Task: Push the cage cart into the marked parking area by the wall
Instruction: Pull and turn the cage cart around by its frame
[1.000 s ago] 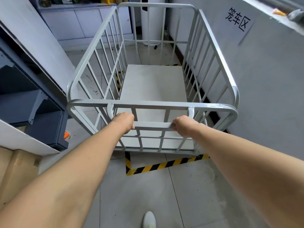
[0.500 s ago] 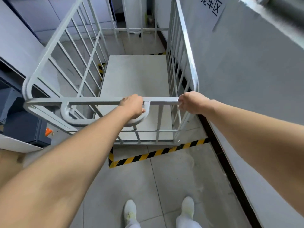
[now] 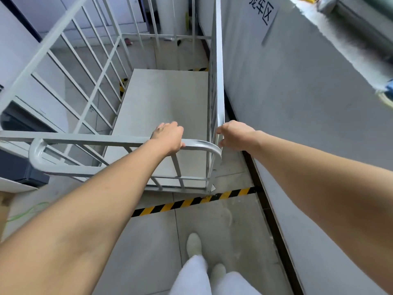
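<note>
The grey metal cage cart (image 3: 106, 86) stands in front of me, its flat deck (image 3: 161, 116) bare. Its right side runs close along the grey wall (image 3: 297, 103). The cart sits inside the yellow-and-black floor tape (image 3: 191, 202), whose near strip lies just behind the cart's base. My left hand (image 3: 169, 137) rests on the near top rail with fingers loosely draped over it. My right hand (image 3: 236, 135) is at the near right corner post, fingers apart and only touching the rail's edge.
A paper sign (image 3: 262, 9) with printed characters hangs on the wall above the cart. Dark shelving (image 3: 19, 162) and a cardboard box (image 3: 5, 207) stand at left. A green cable (image 3: 27, 210) lies on the floor. My feet in pale shoes (image 3: 194, 244) stand behind the tape.
Both hands left the lower handle bar and came up to the top rail and right corner. The cart rolled further in past the tape line, and my grip has loosened.
</note>
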`<state>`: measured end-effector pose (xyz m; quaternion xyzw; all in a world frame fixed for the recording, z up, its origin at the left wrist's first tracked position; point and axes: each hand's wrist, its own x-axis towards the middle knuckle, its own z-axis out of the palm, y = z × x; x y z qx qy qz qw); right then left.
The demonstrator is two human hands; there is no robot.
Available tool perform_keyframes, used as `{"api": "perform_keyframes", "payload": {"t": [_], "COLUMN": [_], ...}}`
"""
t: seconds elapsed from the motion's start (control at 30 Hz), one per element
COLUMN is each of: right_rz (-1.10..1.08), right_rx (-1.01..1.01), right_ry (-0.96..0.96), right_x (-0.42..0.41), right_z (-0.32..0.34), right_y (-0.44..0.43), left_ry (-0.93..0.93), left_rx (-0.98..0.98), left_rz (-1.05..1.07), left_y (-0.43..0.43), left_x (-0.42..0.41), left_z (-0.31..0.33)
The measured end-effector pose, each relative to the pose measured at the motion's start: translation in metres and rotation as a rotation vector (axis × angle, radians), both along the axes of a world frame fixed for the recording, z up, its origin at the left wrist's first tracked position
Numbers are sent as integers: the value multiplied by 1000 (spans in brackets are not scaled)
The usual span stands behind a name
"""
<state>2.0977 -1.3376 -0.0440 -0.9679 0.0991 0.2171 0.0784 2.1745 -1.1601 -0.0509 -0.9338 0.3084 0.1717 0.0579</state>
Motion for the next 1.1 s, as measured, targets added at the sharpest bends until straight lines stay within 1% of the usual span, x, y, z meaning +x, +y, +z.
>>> {"api": "perform_keyframes", "payload": {"t": [0.13,0.23,0.33,0.43,0.6,0.67,0.83,0.93,1.1], "right_rz": [113,219,324,451,576,584,680,669,634], "right_rx": [-33,-36,-69,-104,-88,-70,-57,-39,10], "right_ry": [16,82,129,102,30,-2,34,76,115], "right_x": [19,30,41,56,70,73,75,80,93], "right_z": [-11,-15,-22,-33,-45,-49,-56,-57,-49], "right_y": [-14,-21,-30,-45,-56,-50,-30,-26,-24], "left_ry": [36,108,194,273,270,260,253,278,362], "left_rx": [54,119,141,111,72,63,20,26,104], "left_rz": [-15,20,109,218,391,427,513,555,487], "left_y": [-8,-7,-8,-12,-15,-13,-3,7,7], "left_x": [12,17,21,25,18,14,11,11,6], "left_z": [-9,-16,-21,-26,-24,-24,-27,-28,-32]}}
